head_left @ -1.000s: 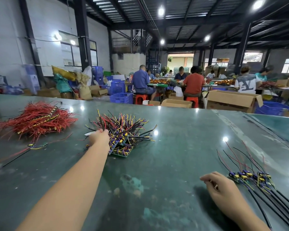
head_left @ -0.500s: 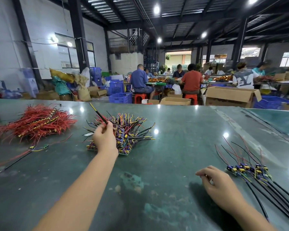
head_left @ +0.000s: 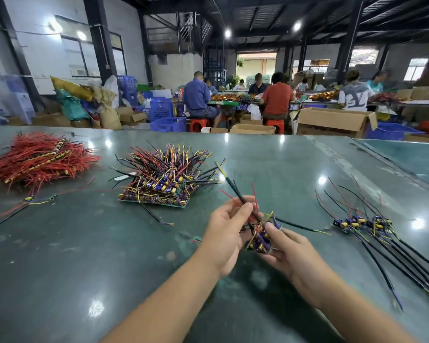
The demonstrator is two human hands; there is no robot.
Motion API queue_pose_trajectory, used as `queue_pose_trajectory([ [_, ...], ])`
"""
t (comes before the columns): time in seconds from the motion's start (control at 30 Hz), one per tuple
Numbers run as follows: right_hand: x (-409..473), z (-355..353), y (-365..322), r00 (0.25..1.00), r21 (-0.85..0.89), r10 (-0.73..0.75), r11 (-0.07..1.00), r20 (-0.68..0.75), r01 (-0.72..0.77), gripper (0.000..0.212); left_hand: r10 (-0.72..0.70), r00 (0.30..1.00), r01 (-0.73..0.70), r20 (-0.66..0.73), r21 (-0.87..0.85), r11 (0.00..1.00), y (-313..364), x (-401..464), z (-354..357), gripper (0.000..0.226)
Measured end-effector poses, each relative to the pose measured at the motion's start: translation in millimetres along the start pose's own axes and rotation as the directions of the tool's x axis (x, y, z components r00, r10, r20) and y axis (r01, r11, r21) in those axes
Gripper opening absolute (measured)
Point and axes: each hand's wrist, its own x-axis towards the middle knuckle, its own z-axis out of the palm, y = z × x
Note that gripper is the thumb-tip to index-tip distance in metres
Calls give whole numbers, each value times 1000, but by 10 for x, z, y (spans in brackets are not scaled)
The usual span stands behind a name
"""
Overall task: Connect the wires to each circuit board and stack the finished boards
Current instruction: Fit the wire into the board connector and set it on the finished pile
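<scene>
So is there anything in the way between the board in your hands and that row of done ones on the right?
Nothing visible blocks it. The board sits between the left hand and right hand, and only bare table with one loose black wire lies before the finished boards.

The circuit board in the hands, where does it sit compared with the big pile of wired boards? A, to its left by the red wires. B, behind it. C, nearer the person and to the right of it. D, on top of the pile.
C: the circuit board, gripped by the left hand and right hand, is nearer and right of the pile of wired boards.
</scene>
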Motion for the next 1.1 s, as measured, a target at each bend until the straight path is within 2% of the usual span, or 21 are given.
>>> queue_pose_trajectory([
  [0.1, 5, -35, -38, 997, 80, -33, 996, -76, 39, 31, 8, 999, -15, 38, 206, 978, 68, -1, -85, 20],
  [0.17, 18, -80, -90, 994, 142, -16, 989, -112, 32, 31, 89, 996, -80, -11, 328, 941, 114, 30, -173, 22],
  [0.23, 21, -139, -143, 992, 239, -12, 970, -123, 42, 30, 210, 972, -157, -109, 366, 917, 125, 71, -235, 23],
  [0.33, 4, -180, -208, 988, 393, -44, 914, -147, 99, 31, 480, 843, -286, -242, 555, 781, 49, 150, -305, 27],
  [0.37, 3, -182, -223, 987, 427, -67, 896, -149, 125, 33, 517, 812, -286, -272, 586, 758, 12, 171, -317, 28],
  [0.43, -3, -169, -252, 982, 482, -130, 857, -134, 180, 40, 449, 801, -211, -397, 514, 831, -57, 193, -316, 28],
  [0.5, -18, -145, -276, 978, 540, -179, 816, -105, 207, 40, 204, 856, -90, -475, 253, 963, -97, 191, -302, 21],
  [0.53, -25, -133, -282, 977, 564, -191, 799, -91, 209, 37, 33, 906, -9, -423, 58, 998, -101, 171, -277, 20],
  [0.57, -28, -125, -283, 977, 579, -196, 789, -82, 207, 34, -122, 942, 93, -312, -105, 990, -98, 140, -241, 27],
  [0.6, -32, -114, -284, 978, 584, -194, 787, -73, 199, 31, -228, 957, 191, -179, -203, 960, -92, 104, -212, 41],
  [0.63, -37, -108, -280, 980, 580, -187, 792, -63, 189, 30, -271, 961, 251, -54, -240, 938, -92, 70, -195, 58],
  [0.7, -38, -96, -262, 984, 568, -176, 806, -40, 168, 32, -256, 959, 279, 123, -236, 931, -122, 23, -175, 89],
  [0.8, -45, -84, -230, 984, 547, -181, 824, 6, 148, 33, -221, 947, 265, 234, -178, 948, -144, -30, -110, 114],
  [0.87, -41, -79, -192, 984, 494, -176, 856, 4, 151, 30, -217, 949, 256, 228, -159, 953, -159, -33, -80, 113],
  [0.97, -15, -75, -117, 986, 401, -161, 901, -43, 165, 18, -186, 954, 226, 233, -156, 962, -182, -32, -77, 99],
  [1.0, -9, -70, -100, 987, 385, -152, 908, -58, 163, 15, -174, 952, 222, 250, -181, 958, -185, -37, -79, 101],
  [1.1, 4, -52, -82, 989, 407, -134, 901, -66, 149, 17, -152, 932, 235, 329, -228, 945, -168, -62, -91, 126],
])
